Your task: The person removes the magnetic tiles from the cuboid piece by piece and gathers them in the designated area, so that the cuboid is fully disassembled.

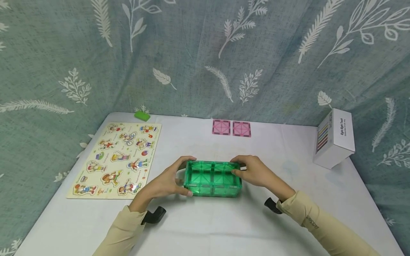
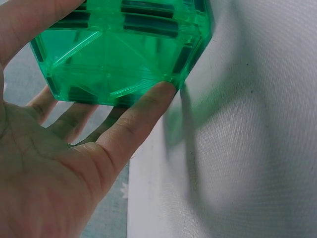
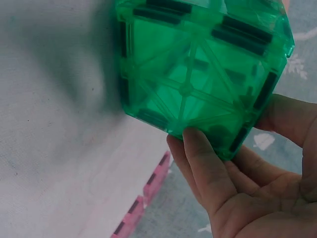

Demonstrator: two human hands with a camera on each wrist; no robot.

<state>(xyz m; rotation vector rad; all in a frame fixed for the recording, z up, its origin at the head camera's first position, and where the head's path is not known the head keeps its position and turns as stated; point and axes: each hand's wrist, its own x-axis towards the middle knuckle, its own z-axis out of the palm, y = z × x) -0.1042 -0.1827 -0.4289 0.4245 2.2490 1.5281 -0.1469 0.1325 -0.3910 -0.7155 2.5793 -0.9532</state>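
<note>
A box of see-through green magnetic tiles [image 1: 213, 191], open at the top and two squares long, sits near the middle of the white table. My left hand [image 1: 166, 181] grips its left end, thumb at the near corner and fingers round the far one. In the left wrist view, a fingertip touches an edge of the green end tile [image 2: 119, 64]. At the other end, my right hand [image 1: 257, 172] holds the far right corner between thumb and fingers. Its fingertips lie against the end tile [image 3: 185, 91] in the right wrist view.
Two pink square magnetic tiles [image 1: 221, 127] lie flat behind the box. A picture peg board [image 1: 148, 142] is at the left, with a green block [image 1: 142, 116] beyond it. A white carton [image 1: 339, 142] stands at the right. Leaf-patterned cloth [image 1: 192, 53] hangs behind.
</note>
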